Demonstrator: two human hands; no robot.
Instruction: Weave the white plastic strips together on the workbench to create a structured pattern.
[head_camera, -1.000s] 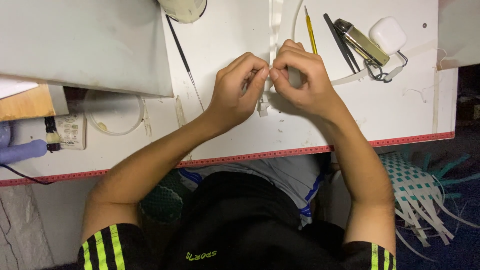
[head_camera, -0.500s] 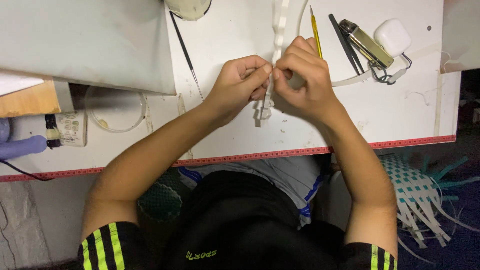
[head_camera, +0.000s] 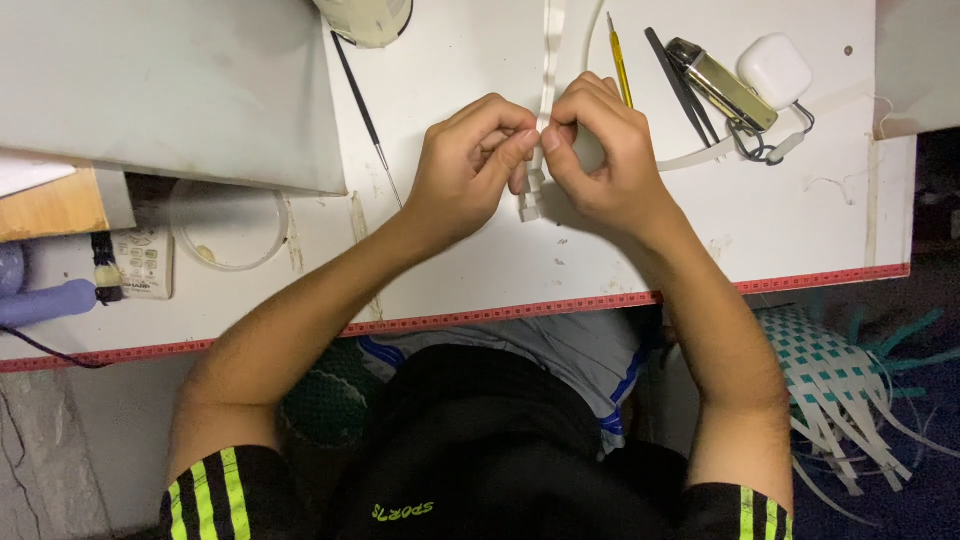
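Head view: I've got my left hand (head_camera: 468, 170) and right hand (head_camera: 600, 160) pinched together on the white strip (head_camera: 533, 190), held just above the worktop (head_camera: 480, 270). I judge I'm mid-fold; next calls for steady fingertip pressure.

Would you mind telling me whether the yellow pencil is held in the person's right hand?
No, the yellow pencil lies on the white table beyond the right hand, whose fingers pinch a white strip.
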